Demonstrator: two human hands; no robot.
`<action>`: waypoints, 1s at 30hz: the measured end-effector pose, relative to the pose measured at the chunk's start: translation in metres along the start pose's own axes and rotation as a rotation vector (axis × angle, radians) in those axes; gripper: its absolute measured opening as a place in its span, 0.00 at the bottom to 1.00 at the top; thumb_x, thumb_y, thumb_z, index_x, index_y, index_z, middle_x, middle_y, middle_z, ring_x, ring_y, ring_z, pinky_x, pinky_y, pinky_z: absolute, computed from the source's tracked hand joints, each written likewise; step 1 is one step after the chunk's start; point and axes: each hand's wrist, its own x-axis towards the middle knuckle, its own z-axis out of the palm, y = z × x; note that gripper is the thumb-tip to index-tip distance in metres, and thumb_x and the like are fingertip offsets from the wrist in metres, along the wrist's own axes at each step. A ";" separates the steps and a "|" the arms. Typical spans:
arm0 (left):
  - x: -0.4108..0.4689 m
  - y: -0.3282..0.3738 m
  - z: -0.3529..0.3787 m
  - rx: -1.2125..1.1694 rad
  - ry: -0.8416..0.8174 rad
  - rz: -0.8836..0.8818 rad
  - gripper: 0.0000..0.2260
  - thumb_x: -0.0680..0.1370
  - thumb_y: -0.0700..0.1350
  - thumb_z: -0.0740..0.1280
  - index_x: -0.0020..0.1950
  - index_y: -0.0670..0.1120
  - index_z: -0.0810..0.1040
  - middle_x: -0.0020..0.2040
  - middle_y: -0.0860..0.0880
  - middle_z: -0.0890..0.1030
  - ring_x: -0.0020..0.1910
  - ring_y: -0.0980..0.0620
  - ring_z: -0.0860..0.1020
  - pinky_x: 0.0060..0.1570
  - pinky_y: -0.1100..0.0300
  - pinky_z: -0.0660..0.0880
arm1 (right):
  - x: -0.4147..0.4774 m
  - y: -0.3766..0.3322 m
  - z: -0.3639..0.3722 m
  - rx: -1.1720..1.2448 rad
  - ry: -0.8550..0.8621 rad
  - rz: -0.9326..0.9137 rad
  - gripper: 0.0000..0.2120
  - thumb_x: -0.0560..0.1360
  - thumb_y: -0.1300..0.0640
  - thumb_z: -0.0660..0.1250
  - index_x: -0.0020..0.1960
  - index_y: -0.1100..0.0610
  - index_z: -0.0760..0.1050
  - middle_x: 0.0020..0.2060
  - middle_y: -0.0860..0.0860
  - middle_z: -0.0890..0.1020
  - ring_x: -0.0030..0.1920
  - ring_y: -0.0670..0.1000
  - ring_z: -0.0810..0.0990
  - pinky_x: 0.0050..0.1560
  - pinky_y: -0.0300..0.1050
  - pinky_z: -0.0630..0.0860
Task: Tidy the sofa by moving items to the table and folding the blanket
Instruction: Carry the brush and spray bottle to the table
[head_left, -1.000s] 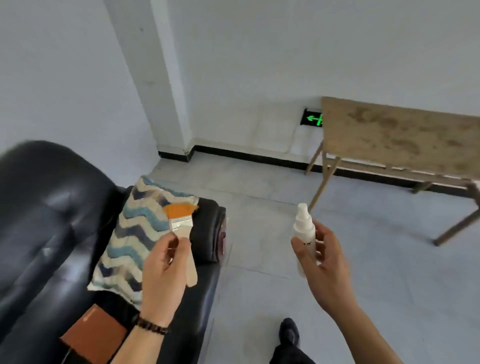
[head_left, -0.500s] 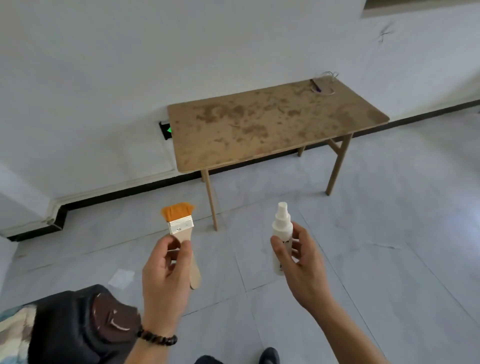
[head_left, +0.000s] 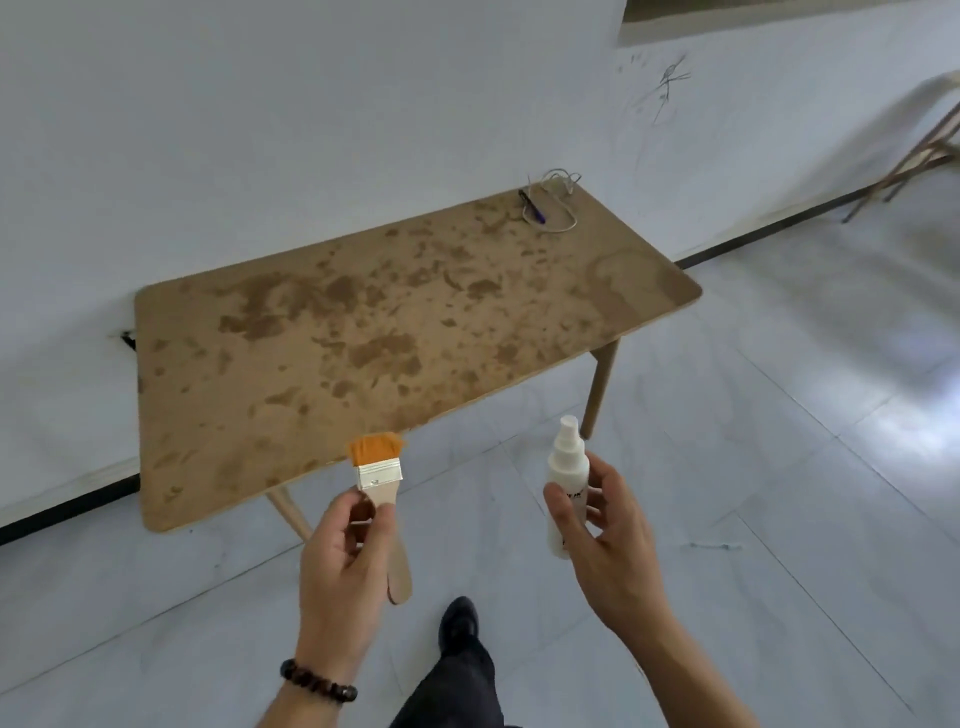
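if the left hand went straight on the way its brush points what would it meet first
Probably the wooden table: the left hand holds the paintbrush with its bristles toward the table's near edge, and nothing lies between. Depth is unclear, so it might pass over the stained top instead.

The paintbrush (head_left: 378, 475) is a small flat one: orange bristles, silver ferrule, pale wooden handle. It's upright, bristles up, held by the handle in the left grip (head_left: 345, 566), up in the air right by the near edge of the surface (head_left: 363, 322) (tan wooden top, dark blotchy stains all over, pale legs). The spray bottle (head_left: 566, 467) is white plastic with a white nozzle, also upright, held round its lower body in the right grip (head_left: 608, 540), over the floor, near the brush.
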 end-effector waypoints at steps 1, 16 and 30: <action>0.025 0.015 0.020 -0.013 -0.035 0.014 0.03 0.79 0.44 0.67 0.49 0.50 0.80 0.33 0.54 0.77 0.33 0.54 0.72 0.33 0.65 0.69 | 0.027 -0.009 -0.009 -0.003 0.029 0.002 0.17 0.75 0.41 0.67 0.62 0.35 0.69 0.54 0.39 0.79 0.54 0.43 0.79 0.58 0.49 0.78; 0.298 0.122 0.315 0.048 -0.225 0.088 0.06 0.74 0.54 0.67 0.49 0.57 0.80 0.39 0.48 0.81 0.36 0.54 0.77 0.38 0.59 0.75 | 0.393 0.016 -0.102 0.102 0.203 0.001 0.18 0.77 0.50 0.69 0.65 0.42 0.72 0.57 0.39 0.80 0.57 0.41 0.79 0.58 0.43 0.76; 0.510 0.148 0.519 0.171 -0.049 -0.164 0.07 0.79 0.42 0.67 0.48 0.55 0.80 0.42 0.51 0.83 0.42 0.49 0.80 0.47 0.47 0.79 | 0.754 0.028 -0.135 -0.002 -0.138 -0.013 0.19 0.77 0.44 0.68 0.66 0.39 0.68 0.59 0.36 0.76 0.58 0.39 0.76 0.54 0.36 0.73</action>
